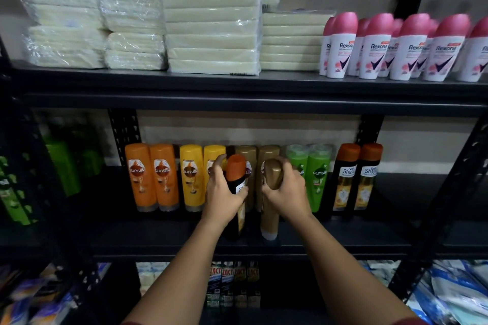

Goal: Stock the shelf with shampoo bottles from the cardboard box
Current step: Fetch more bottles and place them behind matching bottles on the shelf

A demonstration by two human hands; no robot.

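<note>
Both hands are on the middle shelf (343, 235), centre of frame, each w/ a bottle. Left hand (224, 192) wraps the black bottle (235, 179) w/ orange cap, fingers curled round its upper body, thumb up by the cap. Right hand (286, 192) grips the gold bottle (272, 187) just below its cap, fingers curled over the top. Both bottles stand in front of the back row, bases on or just above the shelf board – can't tell which. Prob. a second row being started, front of the gold pair (257, 158) at the back.

Back row, left to right across mid frame: orange sunsilk (153, 177), yellow (191, 177), gold, green (315, 174), then two black Shayla-type bottles (357, 177) at right. Sorted by colour, labels out, so the gold one sits right w/ its kind; the black one in the left hand is well apart from its match at right, so it likely needs to shift there.

Arms come up from bottom of frame, forearms extended, angled in toward each other, wrists fairly straight. Grip high on each bottle, which seems to suit standing them upright & nudging.

Cardboard box not in view. Upper shelf: wrapped pale packs (211, 31), pink-cap deodorants (401, 47) upper right.
</note>
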